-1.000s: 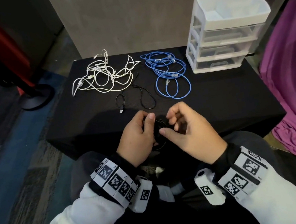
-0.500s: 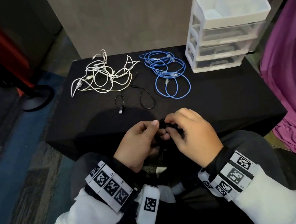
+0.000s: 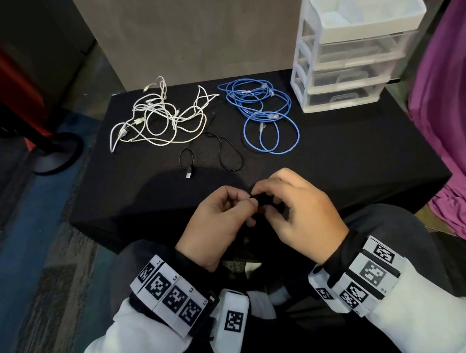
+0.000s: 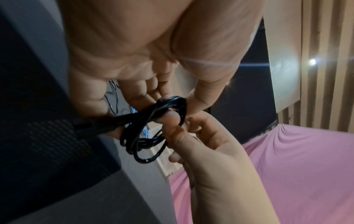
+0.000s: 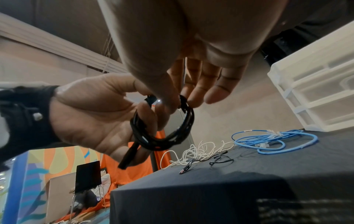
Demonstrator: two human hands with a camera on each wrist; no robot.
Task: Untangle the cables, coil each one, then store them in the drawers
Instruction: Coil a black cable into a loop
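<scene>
Both hands hold a small coil of black cable [image 5: 162, 133] above the table's near edge. My left hand [image 3: 225, 220] has its fingers through the coil [image 4: 151, 125] and grips it. My right hand [image 3: 295, 207] pinches the coil's top between thumb and fingers. One black plug end [image 5: 128, 156] sticks out below the left palm. On the black table [image 3: 340, 165] lie a tangle of white cables [image 3: 159, 118], a loose black cable [image 3: 218, 155] and blue cables [image 3: 265, 115]. The white drawer unit [image 3: 350, 49] stands at the back right, drawers closed.
A purple cloth [image 3: 462, 123] hangs right of the table. A black stand base [image 3: 54, 152] sits on the floor at the left. A grey wall panel [image 3: 196, 27] rises behind the table.
The two hands have come together on the black coil; the right hand's fingers, spread apart a second ago, now close on the coil's top.
</scene>
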